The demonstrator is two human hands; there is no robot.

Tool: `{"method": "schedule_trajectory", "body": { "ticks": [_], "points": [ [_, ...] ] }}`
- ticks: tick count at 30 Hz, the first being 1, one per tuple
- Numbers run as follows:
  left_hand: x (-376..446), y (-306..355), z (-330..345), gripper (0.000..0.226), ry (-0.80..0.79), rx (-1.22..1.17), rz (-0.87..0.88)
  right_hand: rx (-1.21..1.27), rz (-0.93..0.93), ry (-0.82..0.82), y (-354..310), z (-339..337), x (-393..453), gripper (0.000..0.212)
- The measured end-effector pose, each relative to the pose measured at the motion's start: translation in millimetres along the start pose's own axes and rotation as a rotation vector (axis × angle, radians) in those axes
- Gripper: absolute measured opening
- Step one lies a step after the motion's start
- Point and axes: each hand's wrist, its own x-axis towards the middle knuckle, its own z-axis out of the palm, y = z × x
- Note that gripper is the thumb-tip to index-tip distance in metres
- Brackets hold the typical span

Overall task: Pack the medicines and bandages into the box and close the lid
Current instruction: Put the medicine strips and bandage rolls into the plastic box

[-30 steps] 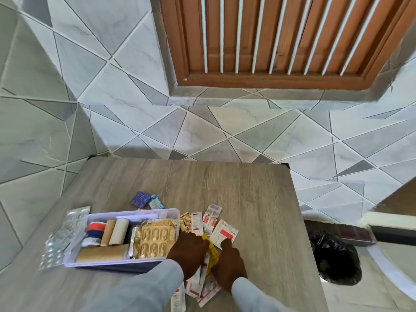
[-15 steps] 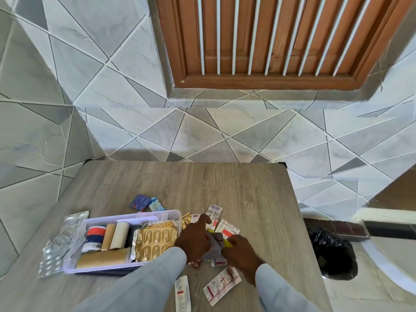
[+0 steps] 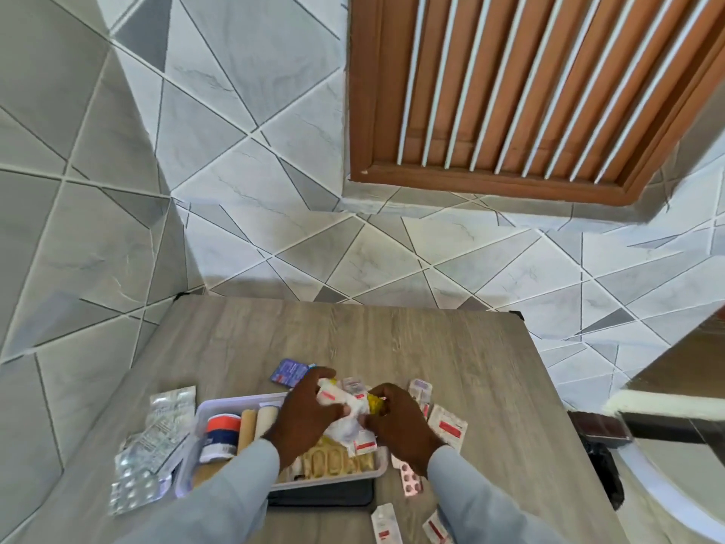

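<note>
A clear plastic box (image 3: 204, 410) stands on the wooden table (image 3: 451, 355), holding bandage rolls (image 3: 257, 424), a red, white and blue roll (image 3: 221, 435) and gold blister packs (image 3: 333, 463). My left hand (image 3: 304, 416) and my right hand (image 3: 400, 424) together grip a bunch of white and red medicine sachets (image 3: 345, 416) just above the box's right end. More sachets (image 3: 447, 426) lie to the right of the box, and others (image 3: 386, 524) near the front edge. Silver blister strips (image 3: 153, 441) lie left of the box.
A blue packet (image 3: 288, 371) lies behind the box. A dark flat thing (image 3: 325, 494) sits under the box's front edge. Tiled walls close in the table at the back and left. A black bag (image 3: 600, 465) sits on the floor to the right.
Both hands gathered sachets from the table right of the box, lifted them and carried them left, over the box's right end. The camera tilted down and shifted.
</note>
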Motion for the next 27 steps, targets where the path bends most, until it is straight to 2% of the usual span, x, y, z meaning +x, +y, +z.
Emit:
{"method": "schedule_trajectory", "body": {
  "ticks": [2, 4, 6, 10, 12, 15, 18, 22, 25, 27],
  "points": [
    [-11, -20, -10, 0.048, -0.060, 0.023, -0.078, -0.207, -0.020, -0.012, -14, 15, 1, 0.032],
    [-20, -37, -15, 0.046, -0.135, 0.232, -0.067, -0.368, -0.023, -0.044, -20, 24, -1, 0.044],
    [-26, -48, -15, 0.052, -0.101, 0.441, 0.001, -0.466, -0.031, -0.066, -19, 27, -4, 0.044],
    [-24, -48, -15, 0.058, -0.043, 0.857, 0.117, -0.435, 0.021, -0.021, -9, 25, -13, 0.036],
    [-21, -43, -17, 0.059, -0.053, 0.980, 0.160, -0.379, 0.048, 0.035, -3, 18, -19, 0.030],
    [-13, -39, -17, 0.065, -0.120, 1.090, 0.207, -0.346, 0.082, 0.110, 11, -1, -26, 0.022],
    [-7, -34, -16, 0.078, -0.187, 1.110, 0.235, -0.369, 0.113, 0.170, 30, -23, -30, 0.028],
    [-6, -25, -2, 0.060, -0.366, 1.297, 0.368, -0.345, 0.208, 0.176, 51, -46, -35, 0.020],
    [-2, -17, 6, 0.058, -0.343, 1.315, 0.279, -0.316, 0.249, 0.168, 73, -59, -26, 0.022],
    [2, -5, 13, 0.054, -0.274, 1.220, 0.233, -0.314, 0.280, 0.160, 89, -69, -18, 0.014]
  ]
}}
